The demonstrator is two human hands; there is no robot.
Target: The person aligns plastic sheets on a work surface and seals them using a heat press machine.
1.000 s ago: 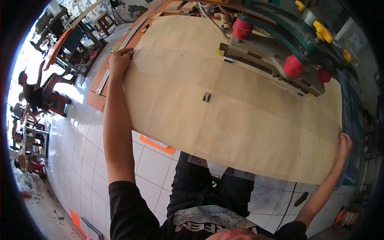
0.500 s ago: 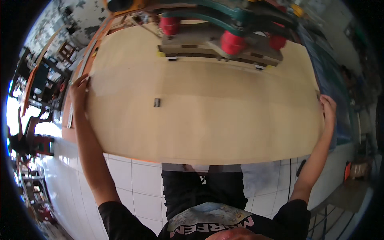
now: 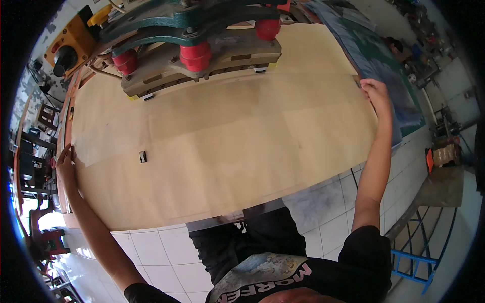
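Observation:
A wide tan sheet [image 3: 227,146], like paper or thin board, lies on the work table and overhangs its near edge. At its left edge my left hand [image 3: 65,162] is closed, with the fingertips on the edge. My right hand [image 3: 376,94] pinches the opposite edge, beside a small dark piece lying there. A small dark block [image 3: 143,157] rests on the left part of the sheet. Over the far part stands a press-like machine head [image 3: 202,70] with green arms and red cylindrical mounts [image 3: 195,56].
A yellow control box [image 3: 69,45] with a black knob is at the far left. Dark blue plastic sheeting [image 3: 376,76] covers the surface on the right. A blue metal frame [image 3: 415,258] stands at lower right on the tiled floor, and stools [image 3: 54,242] are at left.
The view has turned to the right, so the machine and block appear farther left and the sheet looks tilted. Both hands stay at the sheet's side edges.

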